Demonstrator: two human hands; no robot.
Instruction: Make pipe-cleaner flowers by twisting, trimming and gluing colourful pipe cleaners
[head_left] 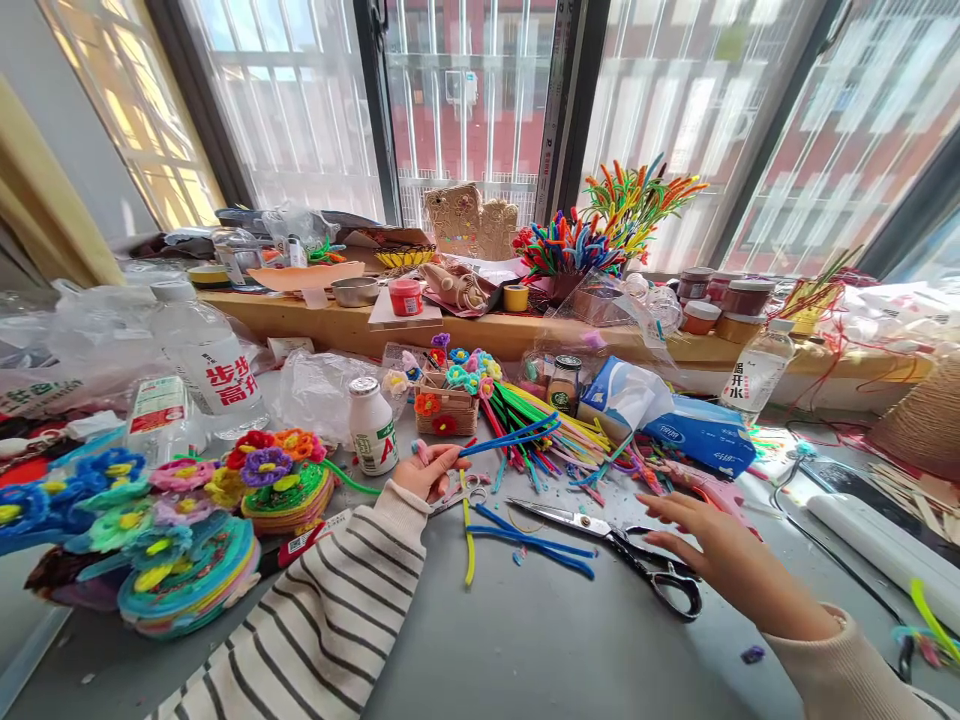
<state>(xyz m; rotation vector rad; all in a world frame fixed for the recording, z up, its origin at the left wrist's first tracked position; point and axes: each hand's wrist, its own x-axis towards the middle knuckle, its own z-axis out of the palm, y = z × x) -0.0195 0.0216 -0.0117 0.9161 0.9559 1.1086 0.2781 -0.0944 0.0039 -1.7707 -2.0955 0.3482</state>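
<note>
Pinched in my left hand (426, 474) are several blue pipe cleaners (517, 436), their free ends pointing right over the table. My right hand (712, 550) hovers with fingers spread beside the black-handled scissors (600, 527); whether a fingertip touches the handle I cannot tell. More blue pipe cleaners (534, 548) lie on the grey table below my left hand, beside a yellow pipe cleaner (470, 560). Small scissors (466, 490) rest just by my left fingers. Behind them spreads a heap of multicoloured pipe cleaners (525, 415).
Left stand pipe-cleaner flowers (187, 475), a large water bottle (206, 360) and a white bottle (373, 428). A small flower basket (448, 405), a dark jar (564, 385) and a blue tissue pack (701, 435) sit behind. A black cable (817, 545) and white bar (885, 555) lie right.
</note>
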